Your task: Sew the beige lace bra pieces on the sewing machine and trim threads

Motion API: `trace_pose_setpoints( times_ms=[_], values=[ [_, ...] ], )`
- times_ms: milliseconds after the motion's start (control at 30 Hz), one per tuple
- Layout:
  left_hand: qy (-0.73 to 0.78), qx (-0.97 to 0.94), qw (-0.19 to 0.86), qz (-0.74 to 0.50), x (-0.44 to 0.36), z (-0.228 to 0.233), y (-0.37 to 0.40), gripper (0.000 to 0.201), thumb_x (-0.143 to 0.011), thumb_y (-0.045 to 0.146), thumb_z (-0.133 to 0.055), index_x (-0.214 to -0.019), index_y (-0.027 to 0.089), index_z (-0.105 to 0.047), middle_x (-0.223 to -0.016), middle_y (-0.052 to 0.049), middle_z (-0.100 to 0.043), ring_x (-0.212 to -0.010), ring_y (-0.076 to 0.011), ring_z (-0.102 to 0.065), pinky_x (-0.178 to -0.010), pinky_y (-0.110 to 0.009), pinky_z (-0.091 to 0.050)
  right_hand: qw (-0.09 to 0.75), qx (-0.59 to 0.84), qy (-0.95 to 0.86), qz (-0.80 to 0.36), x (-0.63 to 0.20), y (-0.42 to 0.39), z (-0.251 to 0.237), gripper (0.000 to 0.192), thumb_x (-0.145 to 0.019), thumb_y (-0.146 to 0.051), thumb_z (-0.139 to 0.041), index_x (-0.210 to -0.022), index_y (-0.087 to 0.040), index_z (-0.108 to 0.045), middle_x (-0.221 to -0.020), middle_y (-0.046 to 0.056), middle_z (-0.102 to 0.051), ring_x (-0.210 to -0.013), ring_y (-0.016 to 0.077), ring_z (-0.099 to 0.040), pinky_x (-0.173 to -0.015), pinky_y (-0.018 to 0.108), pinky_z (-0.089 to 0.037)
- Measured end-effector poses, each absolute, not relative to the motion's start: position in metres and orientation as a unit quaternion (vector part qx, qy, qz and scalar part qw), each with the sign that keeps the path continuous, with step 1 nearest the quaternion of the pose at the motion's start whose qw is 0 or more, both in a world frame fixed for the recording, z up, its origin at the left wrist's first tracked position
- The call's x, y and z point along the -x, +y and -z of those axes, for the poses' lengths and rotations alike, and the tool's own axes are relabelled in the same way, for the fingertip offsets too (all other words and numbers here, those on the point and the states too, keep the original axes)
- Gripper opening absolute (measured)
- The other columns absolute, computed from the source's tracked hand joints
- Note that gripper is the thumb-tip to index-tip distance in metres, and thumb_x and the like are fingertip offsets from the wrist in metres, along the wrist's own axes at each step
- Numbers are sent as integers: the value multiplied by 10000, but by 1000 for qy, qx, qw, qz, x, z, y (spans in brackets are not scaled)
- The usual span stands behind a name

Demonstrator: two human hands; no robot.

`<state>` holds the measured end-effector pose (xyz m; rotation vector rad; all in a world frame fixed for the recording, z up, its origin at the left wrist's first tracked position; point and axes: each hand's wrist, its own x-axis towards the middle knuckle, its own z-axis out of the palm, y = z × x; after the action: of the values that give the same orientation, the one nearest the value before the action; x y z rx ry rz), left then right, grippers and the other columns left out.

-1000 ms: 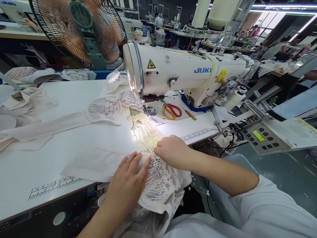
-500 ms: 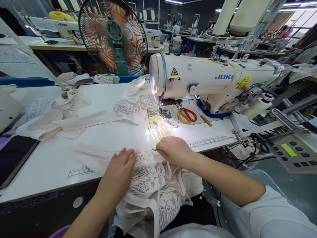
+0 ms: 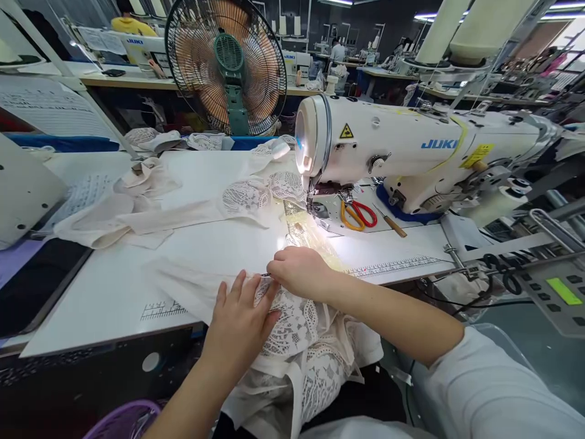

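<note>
A white desk (image 3: 105,299) lies under the hands (image 3: 301,274). Beyond them, more desks (image 3: 128,82) stand before a dark wall (image 3: 386,18); far to their right glow ceiling lights (image 3: 425,16) and a window (image 3: 570,38). Grey-green floor (image 3: 539,360) shows below, rightward.

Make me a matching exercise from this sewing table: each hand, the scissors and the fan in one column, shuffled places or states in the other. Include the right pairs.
Column one
1. Left hand
2. Right hand
3. Scissors
4. Fan

Column two
A. Lying beside the sewing machine, one handle red, the other orange
B. Fingers curled, with a small dark object at their tips
C. Standing beyond the white table
D. Fingers spread over the pale lace fabric

Right pairs: 1-D, 2-B, 3-A, 4-C
</note>
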<state>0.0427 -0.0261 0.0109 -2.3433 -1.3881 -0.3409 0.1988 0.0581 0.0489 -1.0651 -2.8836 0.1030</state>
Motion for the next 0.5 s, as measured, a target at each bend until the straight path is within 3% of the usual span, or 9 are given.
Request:
trace_pose_setpoints(
  times_ms=[233, 500],
  values=[
    [-504, 837, 181, 113, -42, -9, -26, 380, -861, 288, -507, -1224, 198, -575, -1122, -176, -625, -1102, -410, -546, -835, -604, -467, 3, 292, -956, 3, -201, 58, -55, 144, -851, -131, -493, -859, -172, -631, -763, 55, -608, -737, 182, -540, -539, 284, -258],
    [-498, 847, 157, 104, -36, -4, -25, 390, -882, 289, -478, -1258, 204, -541, -1178, -188, -593, -1150, -423, -506, -856, -622, -437, 11, 310, -950, 22, -213, 61, -55, 150, -809, -104, -486, -818, -179, -616, -750, 52, -597, -701, 179, -531, -516, 283, -220]
  ],
)
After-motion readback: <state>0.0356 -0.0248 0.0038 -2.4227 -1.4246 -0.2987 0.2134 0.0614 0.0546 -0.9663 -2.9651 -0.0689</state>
